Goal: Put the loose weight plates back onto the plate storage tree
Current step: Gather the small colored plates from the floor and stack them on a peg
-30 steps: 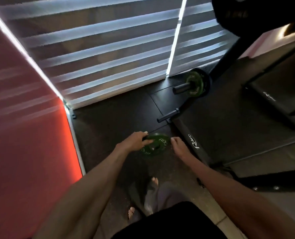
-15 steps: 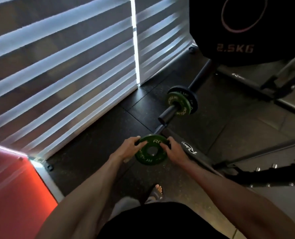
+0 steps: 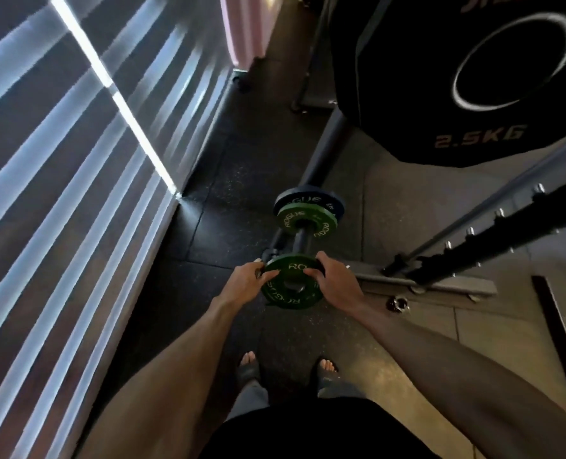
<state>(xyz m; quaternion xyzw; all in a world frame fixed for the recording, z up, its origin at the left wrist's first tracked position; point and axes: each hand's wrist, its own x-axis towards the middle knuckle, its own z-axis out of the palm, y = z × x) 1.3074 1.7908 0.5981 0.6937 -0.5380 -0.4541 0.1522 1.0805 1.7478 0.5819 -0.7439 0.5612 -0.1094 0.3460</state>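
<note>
1. Gripping item: left hand [image 3: 246,284]. Its fingers are curled round the left rim of the loose plate and the thumb lies toward the near face. It holds nothing else.

2. Item held: green plate [image 3: 289,281], a small disc with pale "ROGUE" lettering and a central bore.
   - Handling (judged): rigid and dense, and heavier than its size suggests. The coated face is probably smooth, so a flat pinch on it could slip. It is not fragile, though it would hit hard if dropped near the sandalled feet below.
   - Best hold (judged): opposite edges of the rim, with fingers wrapped behind. This leaves the bore free for the peg.
   - Position: directly between the two hands and touching both. It is lifted off the dark rubber floor [image 3: 182,293], with its face tilted up toward the camera.

3. Gripping item: right hand [image 3: 334,281]. Its fingers are curled over the upper right rim, opposite the left hand, so the plate is clamped from both sides.

4. Destination: storage peg [image 3: 303,238], a dark horizontal sleeve just beyond the held plate. The plate's bore sits near the peg's end, but whether the tip has entered cannot be told. Further along the peg sit a stored green plate [image 3: 306,220] and, touching it behind, a dark plate [image 3: 308,200].

5. Adjacent stock: large black plate [image 3: 440,77], marked "2.5KG". It sits upper right, well apart from the hands.
</note>
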